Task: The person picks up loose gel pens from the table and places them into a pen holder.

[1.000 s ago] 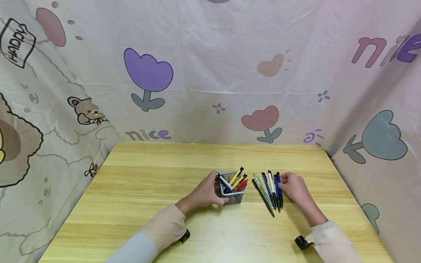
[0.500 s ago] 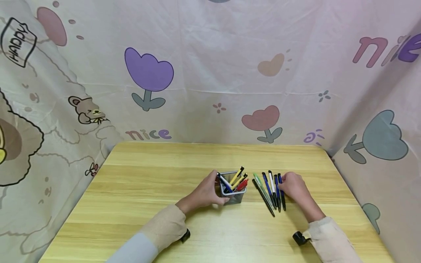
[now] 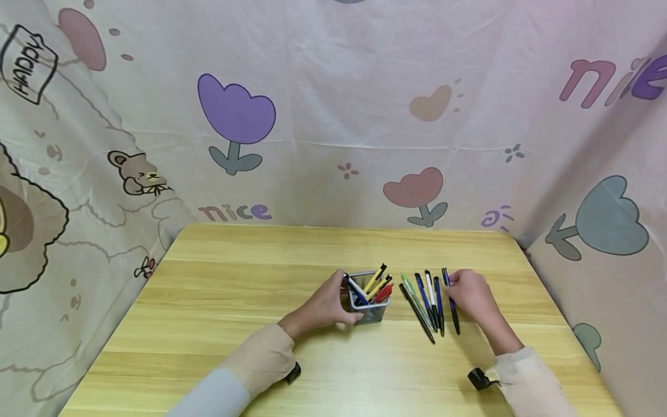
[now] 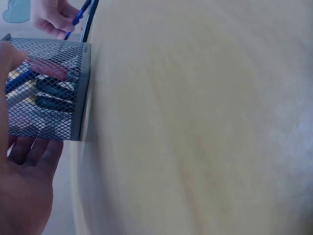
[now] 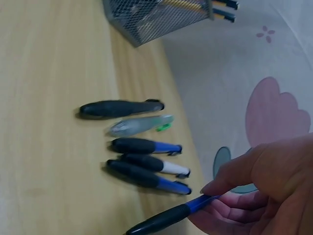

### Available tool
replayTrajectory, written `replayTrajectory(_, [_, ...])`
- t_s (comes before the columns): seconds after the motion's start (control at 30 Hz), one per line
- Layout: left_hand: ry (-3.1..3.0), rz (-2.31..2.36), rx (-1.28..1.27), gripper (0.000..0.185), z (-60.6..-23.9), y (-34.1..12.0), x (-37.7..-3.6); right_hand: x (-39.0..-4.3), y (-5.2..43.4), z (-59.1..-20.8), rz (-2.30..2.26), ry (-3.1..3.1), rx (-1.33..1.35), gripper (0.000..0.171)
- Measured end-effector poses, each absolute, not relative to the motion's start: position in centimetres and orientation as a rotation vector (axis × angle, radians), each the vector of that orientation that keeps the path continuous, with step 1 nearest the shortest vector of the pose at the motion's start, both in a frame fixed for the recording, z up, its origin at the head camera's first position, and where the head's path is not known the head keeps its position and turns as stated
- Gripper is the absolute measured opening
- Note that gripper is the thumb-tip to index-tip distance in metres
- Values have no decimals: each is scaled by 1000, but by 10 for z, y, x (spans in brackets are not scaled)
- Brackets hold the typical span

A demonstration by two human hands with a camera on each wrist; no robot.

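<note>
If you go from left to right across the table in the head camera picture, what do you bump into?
Left hand → grey mesh pen holder → row of loose pens lying on the wooden table → blue-and-black pen pinched by the right hand.

right hand pinching blue pen, drawn clear of row
</note>
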State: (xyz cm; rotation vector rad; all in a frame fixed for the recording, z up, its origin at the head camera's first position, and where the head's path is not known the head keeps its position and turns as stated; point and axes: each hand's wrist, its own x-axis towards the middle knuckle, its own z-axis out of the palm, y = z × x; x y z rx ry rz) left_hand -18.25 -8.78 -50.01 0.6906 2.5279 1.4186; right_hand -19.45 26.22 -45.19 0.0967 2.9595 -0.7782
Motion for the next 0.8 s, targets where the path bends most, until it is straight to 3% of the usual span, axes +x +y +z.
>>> replayTrajectory(0.8, [2536, 1405, 695, 67, -499, -88, -182, -166, 216, -402, -1128, 3224, -177, 18])
